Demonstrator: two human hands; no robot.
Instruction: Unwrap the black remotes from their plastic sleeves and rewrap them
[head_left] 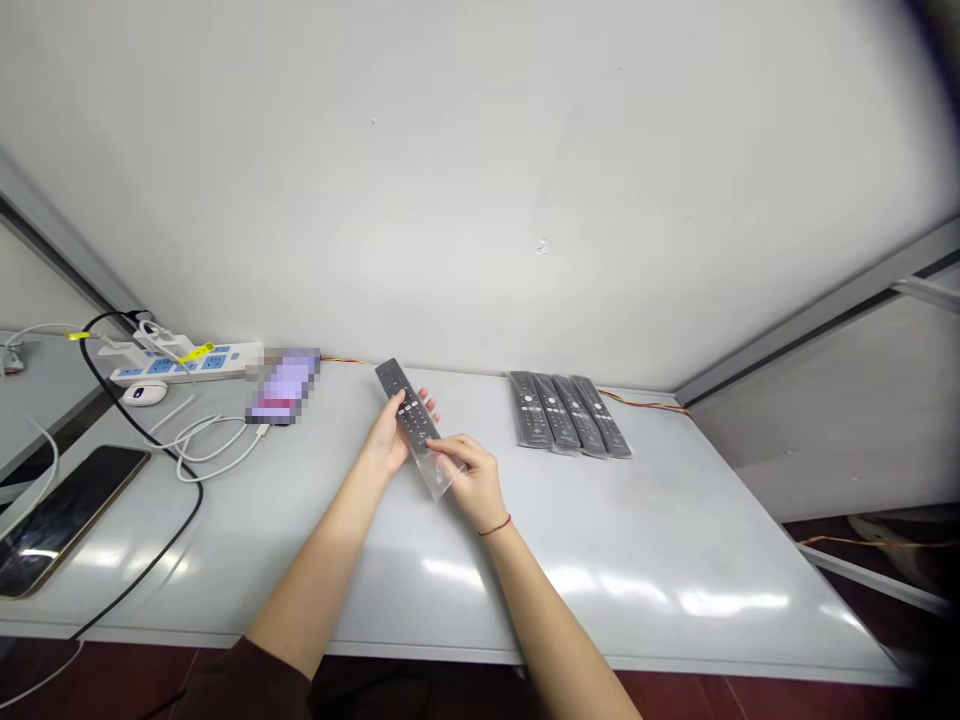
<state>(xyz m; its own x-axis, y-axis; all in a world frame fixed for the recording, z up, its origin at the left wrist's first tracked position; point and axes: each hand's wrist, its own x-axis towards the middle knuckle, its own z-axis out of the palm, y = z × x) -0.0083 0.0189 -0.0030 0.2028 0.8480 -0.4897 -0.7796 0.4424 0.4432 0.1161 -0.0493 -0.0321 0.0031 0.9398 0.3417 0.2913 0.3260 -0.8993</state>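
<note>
A dark remote control (pixel 412 415) is held tilted above the table, its lower end inside a clear plastic bag (pixel 441 474) that sticks out past it. My left hand (pixel 390 432) grips the remote from the left side, thumb on its face and fingers behind. At the lower end my right hand (pixel 471 474) pinches the remote and bag between thumb and fingers; a thin red string circles that wrist. To the right, several bagged remotes (pixel 568 415) lie side by side near the wall.
On the left of the grey table (pixel 645 540) are a power strip (pixel 225 360), a lit phone (pixel 285 387), a white case (pixel 145 393), a dark phone (pixel 64 515) and loose white and black cables. A wall rises behind; metal frame bars stand at both sides.
</note>
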